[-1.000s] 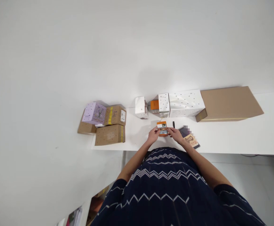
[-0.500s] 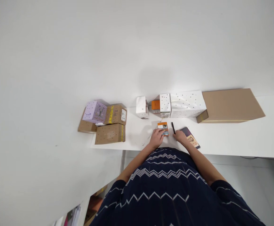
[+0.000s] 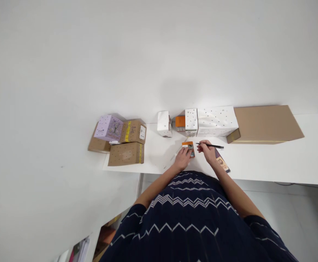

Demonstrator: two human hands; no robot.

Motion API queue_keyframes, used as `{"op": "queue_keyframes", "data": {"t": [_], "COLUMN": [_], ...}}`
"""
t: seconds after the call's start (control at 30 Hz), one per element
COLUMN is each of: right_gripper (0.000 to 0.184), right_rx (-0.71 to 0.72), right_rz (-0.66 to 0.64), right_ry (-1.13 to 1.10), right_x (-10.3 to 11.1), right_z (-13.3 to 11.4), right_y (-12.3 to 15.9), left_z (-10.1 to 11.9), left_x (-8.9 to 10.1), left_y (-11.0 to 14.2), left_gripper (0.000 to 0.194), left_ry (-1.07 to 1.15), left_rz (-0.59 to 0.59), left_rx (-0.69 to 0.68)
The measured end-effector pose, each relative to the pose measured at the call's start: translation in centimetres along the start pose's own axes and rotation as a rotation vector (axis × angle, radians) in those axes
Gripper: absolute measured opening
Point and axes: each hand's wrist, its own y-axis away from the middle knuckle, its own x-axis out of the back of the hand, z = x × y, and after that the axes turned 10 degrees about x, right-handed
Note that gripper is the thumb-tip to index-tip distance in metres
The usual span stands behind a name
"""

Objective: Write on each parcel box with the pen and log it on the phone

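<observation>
One blk pen (image 3: 215,146) pinched in R hand (image 3: 208,151), L hand (image 3: 183,160) w/ fingers extended atop 1 sm orange box (image 3: 188,144).

Small orange box (image 3: 188,145): lower part lies under the fingers of the left hand (image 3: 183,159), its printed lettering too small to read.
Black pen (image 3: 215,146): grip section sits partly behind the fingers of the right hand (image 3: 208,151); whether the point is bare, too fine to tell.
Dark flat item (image 3: 222,161): one end disappears beneath the right hand and wrist, the words on its picture illegible.
White label (image 3: 142,132): tiny print, unreadable from here.
Lilac box (image 3: 107,127): wording too small to make out.
White table (image 3: 273,158): far right end runs out of frame.
Shelf (image 3: 94,240): cropped at the bottom edge, its contents dim.
Navy shirt (image 3: 186,218): cut off below.
</observation>
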Motion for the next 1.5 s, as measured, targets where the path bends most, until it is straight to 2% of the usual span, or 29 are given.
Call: {"op": "queue_keyframes", "data": {"t": [0.2,0.37,0.57,0.8,1.13,1.5], "right_gripper": [0.015,0.015,0.021,0.022,0.021,0.018], "right_rx": [0.066,0.135,0.162,0.177,0.267,0.238], "right_rz": [-0.074,-0.053,-0.072,-0.065,-0.028,-0.042], "right_ry": [0.148,0.298,0.418,0.436,0.377,0.322], "right_x": [-2.7,-3.0,-2.9,-3.1,-3.2,-3.0], "right_z": [1.8,3.3,3.0,3.4,3.9,4.6], "right_y": [-0.3,-0.7,-0.6,-0.8,-1.0,-1.3], "left_z": [0.1,0.3,0.4,0.3,0.4,0.4], "left_x": [-0.8,-0.5,-0.2,-0.4,-0.5,-0.5], "left_y": [-0.2,-0.4,-0.4,-0.3,-0.1,-0.1], "left_gripper": [0.046,0.043,0.042,0.043,0.042,0.042], "left_ry": [-0.007,-0.011,0.007,-0.025,-0.314,-0.306], "left_rz": [0.025,0.011,0.006,-0.002,0.033,0.038], "left_rx": [0.050,0.053,0.043,0.022,0.003,-0.004]}}
